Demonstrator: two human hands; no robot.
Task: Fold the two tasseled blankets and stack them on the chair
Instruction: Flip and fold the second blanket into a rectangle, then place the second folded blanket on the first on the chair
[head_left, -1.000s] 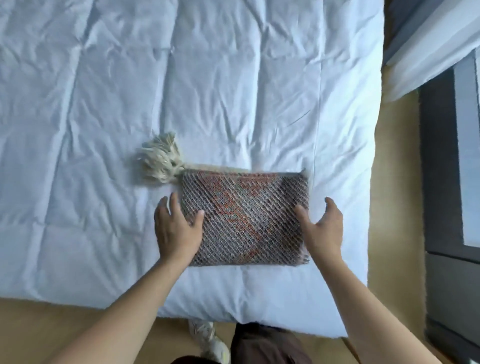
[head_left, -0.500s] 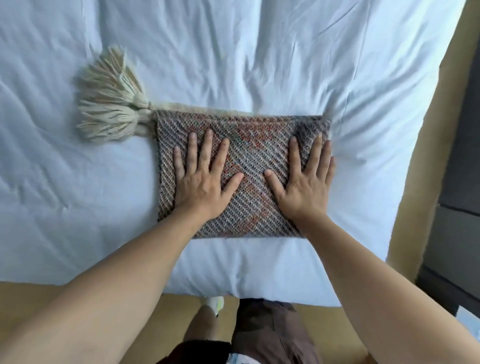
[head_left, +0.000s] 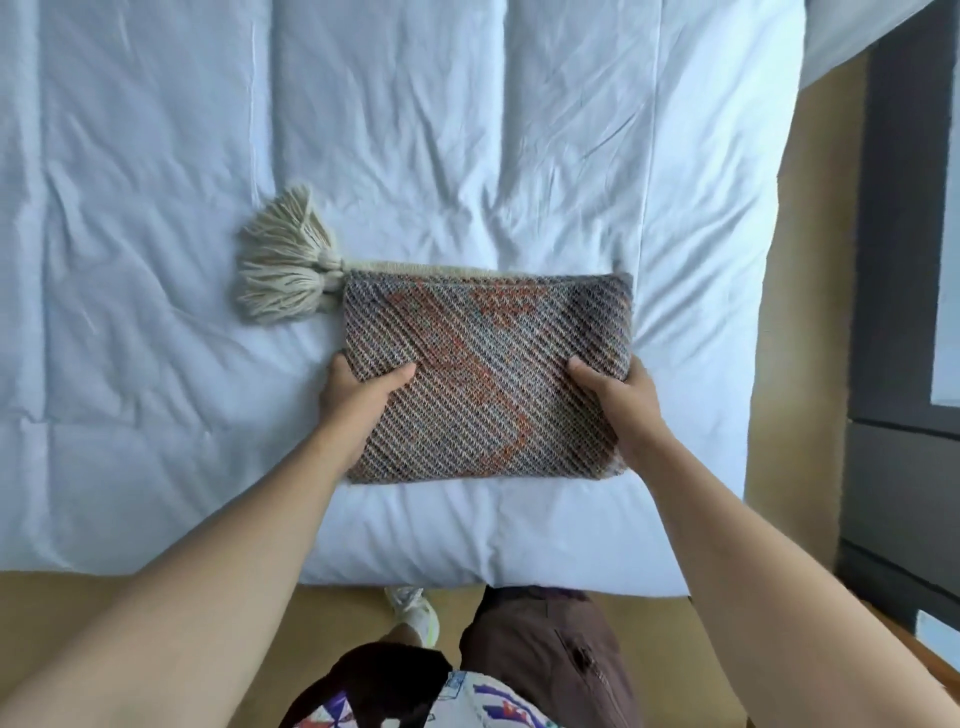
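Note:
A folded tasseled blanket (head_left: 488, 374), woven in grey, orange and blue diagonals, lies on the white bed near its front edge. Cream tassels (head_left: 285, 270) fan out from its far left corner. My left hand (head_left: 358, 400) grips the blanket's left edge, thumb on top and fingers under it. My right hand (head_left: 618, 400) grips the right edge the same way. Only this one blanket is in view, and no chair is visible.
The white quilted duvet (head_left: 415, 130) covers the bed and fills most of the view. Tan floor (head_left: 810, 312) runs along the bed's right side, with dark furniture (head_left: 904, 364) beyond it. My legs and a shoe (head_left: 415, 608) stand at the bed's foot.
Both hands were pressed flat on top of the blanket half a second ago. They have since slid out to its left and right edges and taken hold of it.

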